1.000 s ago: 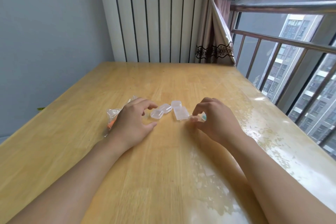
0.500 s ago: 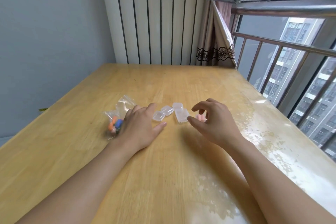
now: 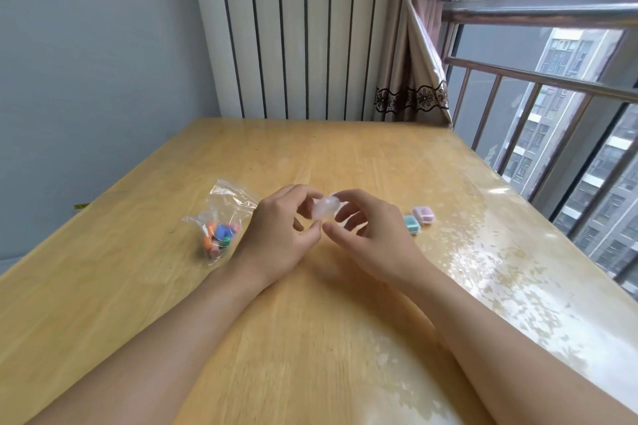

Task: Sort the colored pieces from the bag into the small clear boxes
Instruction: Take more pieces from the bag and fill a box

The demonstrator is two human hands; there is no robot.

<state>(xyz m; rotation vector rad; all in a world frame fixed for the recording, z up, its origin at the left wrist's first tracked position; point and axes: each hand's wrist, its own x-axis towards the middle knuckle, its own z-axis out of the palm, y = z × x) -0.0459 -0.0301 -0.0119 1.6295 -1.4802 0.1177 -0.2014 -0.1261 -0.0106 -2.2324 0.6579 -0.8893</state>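
Note:
A small clear box (image 3: 324, 208) is held just above the table between both hands. My left hand (image 3: 276, 238) grips its left side with thumb and fingers. My right hand (image 3: 369, 238) pinches its right side. A clear plastic bag (image 3: 221, 221) with several colored pieces, orange, blue, green and pink, lies to the left of my left hand. Two small boxes rest to the right of my right hand: one with teal pieces (image 3: 412, 224) and one with pink pieces (image 3: 424, 215). Any other boxes are hidden behind my hands.
The wooden table (image 3: 310, 338) has a glossy, glare-covered right side. A grey wall runs along its left edge. A striped panel and a curtain (image 3: 412, 79) stand at the far end, and a railing and window on the right.
My left hand has left the bag and lifted a clear box off the table. My right hand has come in to hold it too. The teal and pink boxes now show.

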